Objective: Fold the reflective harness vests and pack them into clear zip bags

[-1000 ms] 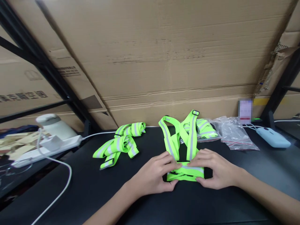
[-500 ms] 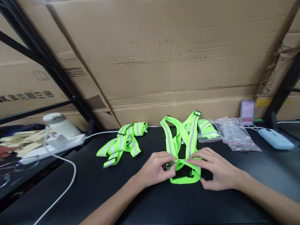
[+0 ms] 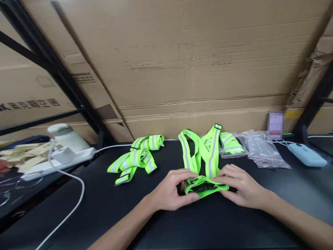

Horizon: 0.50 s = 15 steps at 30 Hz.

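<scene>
A neon green reflective vest [image 3: 214, 158] made of straps with grey stripes lies on the black table, its shoulder straps stretching away from me. My left hand [image 3: 177, 189] pinches the left end of its gathered waist band, thumb in front. At the band's right end, my right hand [image 3: 238, 185] grips the fabric between thumb and fingers. A dark buckle shows inside the folded band, partly hidden. Left of my hands lies another green reflective strap bundle [image 3: 135, 159], loosely folded. Behind the vest is a green strap bundle in a clear bag [image 3: 231, 143].
Clear zip bags [image 3: 262, 147] and a light blue device [image 3: 307, 154] lie at the right. On the left are a white power strip [image 3: 59, 165], a white bottle [image 3: 69, 137] and a white cable [image 3: 82, 191]. Cardboard [image 3: 182, 69] stands behind, between black frame posts [image 3: 65, 85].
The waist band's front loop has been brought up and flattened between my hands. My left thumb has moved forward along the band, and my right thumb has come up onto the fabric.
</scene>
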{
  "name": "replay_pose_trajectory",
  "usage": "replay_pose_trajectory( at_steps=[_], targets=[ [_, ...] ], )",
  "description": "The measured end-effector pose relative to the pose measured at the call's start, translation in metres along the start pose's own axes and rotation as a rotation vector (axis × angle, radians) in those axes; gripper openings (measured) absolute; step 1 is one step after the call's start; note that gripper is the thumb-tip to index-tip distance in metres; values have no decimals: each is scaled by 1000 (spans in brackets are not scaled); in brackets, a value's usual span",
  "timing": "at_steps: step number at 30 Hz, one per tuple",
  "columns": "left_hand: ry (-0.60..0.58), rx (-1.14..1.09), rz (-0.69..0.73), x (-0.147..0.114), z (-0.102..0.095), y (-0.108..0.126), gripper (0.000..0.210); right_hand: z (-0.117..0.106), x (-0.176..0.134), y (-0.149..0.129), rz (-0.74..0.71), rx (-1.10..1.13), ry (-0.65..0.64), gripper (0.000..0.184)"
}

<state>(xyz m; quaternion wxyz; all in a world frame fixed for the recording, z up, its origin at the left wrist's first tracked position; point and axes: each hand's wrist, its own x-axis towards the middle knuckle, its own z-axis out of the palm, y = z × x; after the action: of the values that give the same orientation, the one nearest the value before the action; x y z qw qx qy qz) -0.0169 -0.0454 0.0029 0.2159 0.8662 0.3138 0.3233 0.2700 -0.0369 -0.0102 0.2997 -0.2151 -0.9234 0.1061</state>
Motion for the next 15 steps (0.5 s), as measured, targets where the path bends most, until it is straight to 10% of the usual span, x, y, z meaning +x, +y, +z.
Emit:
replay_pose_trajectory(
  at_steps=[3, 8, 15],
  targets=[
    [10, 5, 56, -3, 3, -5, 67, -2, 2, 2, 51, 104, 39, 27],
    [87, -38, -38, -2, 8, -10, 29, -3, 3, 3, 157, 218, 107, 28],
    [66, -271, -314, 2, 8, -3, 34, -3, 2, -2, 339, 294, 60, 22]
  ],
)
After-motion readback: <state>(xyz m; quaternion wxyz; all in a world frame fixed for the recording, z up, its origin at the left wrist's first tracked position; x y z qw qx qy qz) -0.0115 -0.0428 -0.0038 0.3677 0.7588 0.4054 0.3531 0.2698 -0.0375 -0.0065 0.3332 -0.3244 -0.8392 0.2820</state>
